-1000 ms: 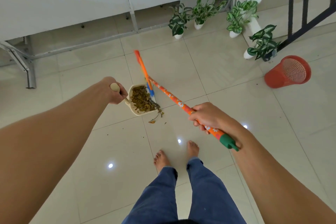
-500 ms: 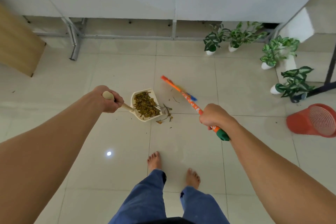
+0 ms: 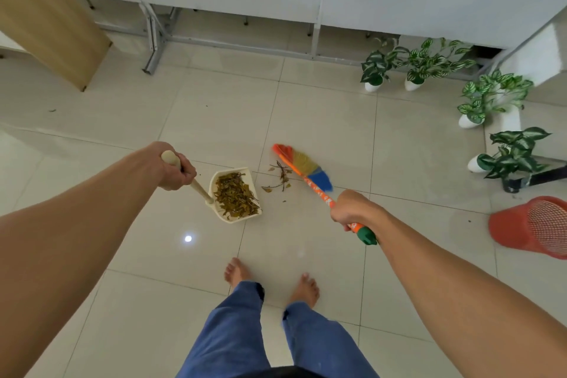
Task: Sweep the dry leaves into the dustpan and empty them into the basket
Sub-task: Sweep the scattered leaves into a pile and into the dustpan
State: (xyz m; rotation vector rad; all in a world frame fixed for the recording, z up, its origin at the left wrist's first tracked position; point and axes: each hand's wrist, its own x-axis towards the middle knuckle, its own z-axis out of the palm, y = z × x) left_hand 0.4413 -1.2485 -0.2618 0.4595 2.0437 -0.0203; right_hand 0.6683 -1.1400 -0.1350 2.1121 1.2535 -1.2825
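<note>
- Standing at the bottom centre of the frame, two bare feet point(image 3: 270, 281) are planted on the tiled floor point(image 3: 306, 120), just short of the work, so that both arms reach it from above.
- At centre left, the left hand point(image 3: 171, 167) is wrapped round the top of the dustpan's wooden handle point(image 3: 196, 184), fingers point(image 3: 187, 173) closed on it; the long stick lets the pan be steadied without bending down.
- At centre right, the right hand point(image 3: 349, 209) is closed round the low end of the broom point(image 3: 310, 176), just above its green cap, a grip that seems chosen for one-handed sweeping.
- The dustpan point(image 3: 234, 193) is set flat on the floor with its open side turned toward the upper right, facing the broom; a heap of dry leaves point(image 3: 234, 195) already lies inside.
- Between pan mouth and bristles, a few loose leaves and twigs point(image 3: 280, 176) remain on the tile; the broom head is placed just beyond them, apparently so that they can be drawn into the pan.
- At the right edge, the red basket point(image 3: 534, 225) lies tipped on its side, well apart from the pan; emptying is judged not yet begun.
- Farther off, in the upper right, potted plants point(image 3: 414, 66) are lined along the wall.
</note>
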